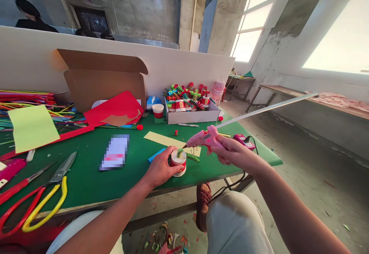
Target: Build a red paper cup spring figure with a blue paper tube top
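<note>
Red-banded cup (178,164), glue gun (203,138) on it

Cup on green table (86,169) front edge, L hand (161,169) fingers wrapped round it. R hand (233,152) closed tight on pink glue gun, tip at green coil (180,153) atop cup. White box (191,116) behind cup, scissors (43,200) far left.

A single head-worn camera looks forward and down from seated height. The green table (86,169) fills the left and centre of the view, with its near edge close below the lens. The left hand (160,169) and right hand (234,153) sit near, at mid-frame. Ahead stands a white partition (34,62). Windows (250,27) and floor (311,169) lie to the right.
</note>
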Available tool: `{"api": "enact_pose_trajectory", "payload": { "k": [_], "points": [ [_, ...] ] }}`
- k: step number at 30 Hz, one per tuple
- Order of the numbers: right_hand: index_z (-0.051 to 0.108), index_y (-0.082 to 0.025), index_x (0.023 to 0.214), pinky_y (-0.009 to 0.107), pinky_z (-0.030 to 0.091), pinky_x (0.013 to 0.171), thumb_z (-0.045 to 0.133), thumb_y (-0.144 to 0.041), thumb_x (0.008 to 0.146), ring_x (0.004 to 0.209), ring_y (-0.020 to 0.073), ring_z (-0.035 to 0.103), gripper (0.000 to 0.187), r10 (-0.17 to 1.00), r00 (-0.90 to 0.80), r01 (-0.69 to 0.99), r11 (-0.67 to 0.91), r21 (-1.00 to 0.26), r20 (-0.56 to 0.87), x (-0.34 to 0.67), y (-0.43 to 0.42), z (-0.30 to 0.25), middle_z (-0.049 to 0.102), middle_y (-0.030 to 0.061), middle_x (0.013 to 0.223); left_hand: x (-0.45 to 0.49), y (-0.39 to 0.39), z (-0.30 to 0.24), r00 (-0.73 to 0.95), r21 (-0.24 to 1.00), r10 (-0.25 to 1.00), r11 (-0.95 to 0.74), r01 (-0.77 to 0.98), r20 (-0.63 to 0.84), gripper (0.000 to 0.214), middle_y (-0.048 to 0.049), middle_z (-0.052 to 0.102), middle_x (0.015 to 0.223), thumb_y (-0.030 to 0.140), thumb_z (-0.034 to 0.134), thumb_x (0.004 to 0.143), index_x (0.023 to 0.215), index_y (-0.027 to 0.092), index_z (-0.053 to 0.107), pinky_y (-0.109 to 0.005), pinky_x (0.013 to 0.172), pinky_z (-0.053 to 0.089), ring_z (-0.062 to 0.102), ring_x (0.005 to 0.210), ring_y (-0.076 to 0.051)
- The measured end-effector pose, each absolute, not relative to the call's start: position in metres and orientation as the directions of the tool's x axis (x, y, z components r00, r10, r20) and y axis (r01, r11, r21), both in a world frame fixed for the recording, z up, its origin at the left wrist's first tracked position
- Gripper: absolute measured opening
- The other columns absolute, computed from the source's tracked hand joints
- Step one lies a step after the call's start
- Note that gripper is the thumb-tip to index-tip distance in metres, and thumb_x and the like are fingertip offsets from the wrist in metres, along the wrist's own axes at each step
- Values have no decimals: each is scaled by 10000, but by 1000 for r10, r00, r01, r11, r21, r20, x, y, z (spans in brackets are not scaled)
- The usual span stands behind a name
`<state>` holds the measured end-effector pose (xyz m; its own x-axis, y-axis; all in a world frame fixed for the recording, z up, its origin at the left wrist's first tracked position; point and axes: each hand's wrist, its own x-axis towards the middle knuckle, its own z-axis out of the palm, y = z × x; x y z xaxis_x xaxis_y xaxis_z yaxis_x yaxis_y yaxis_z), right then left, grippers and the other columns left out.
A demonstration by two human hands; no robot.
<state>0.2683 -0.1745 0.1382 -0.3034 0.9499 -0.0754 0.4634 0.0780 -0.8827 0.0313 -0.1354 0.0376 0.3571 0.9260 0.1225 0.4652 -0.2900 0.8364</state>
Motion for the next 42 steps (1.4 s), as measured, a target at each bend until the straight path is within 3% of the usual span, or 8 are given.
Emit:
{"api": "enact_pose_trajectory", "payload": {
  "k": [7,15,30,34,42],
  "points": [
    [536,-159,870,220,296,469,584,-596,823,515,83,376,442,946,-301,327,-11,-945,-116,273,-174,126,437,-45,595,31,-136,38,357,838,928,-278,470,108,381,3,690,958,373,676,691,1037,245,579,-282,726,473,622,880,-206],
    [532,-164,848,218,279,461,594,-588,824,500,77,363,429,947,-301,307,-12,-952,-109,272,-174,119,419,-54,585,32,-136,38,353,836,930,-274,476,104,380,7,687,952,376,674,689,1035,250,579,-282,715,471,623,868,-206],
    [526,-185,856,234,239,443,552,-544,860,500,80,316,360,965,-255,503,81,-861,-58,268,-180,134,358,-57,613,31,-135,36,356,836,927,-283,470,113,401,6,682,954,371,685,687,1050,242,575,-278,739,475,618,867,-198],
    [520,-189,864,236,294,467,580,-540,844,519,83,363,357,965,-250,405,35,-914,-74,271,-181,137,462,-32,661,31,-135,36,357,838,925,-292,460,127,388,10,685,949,365,682,688,1042,245,579,-279,745,478,620,862,-195],
    [605,-168,837,221,210,406,684,-466,782,433,70,298,313,956,-274,-39,-124,-991,-109,274,-169,120,445,-48,485,31,-135,36,353,843,927,-287,454,126,392,-3,690,1011,350,686,679,1041,243,580,-289,767,491,634,921,-210]
  ]
}}
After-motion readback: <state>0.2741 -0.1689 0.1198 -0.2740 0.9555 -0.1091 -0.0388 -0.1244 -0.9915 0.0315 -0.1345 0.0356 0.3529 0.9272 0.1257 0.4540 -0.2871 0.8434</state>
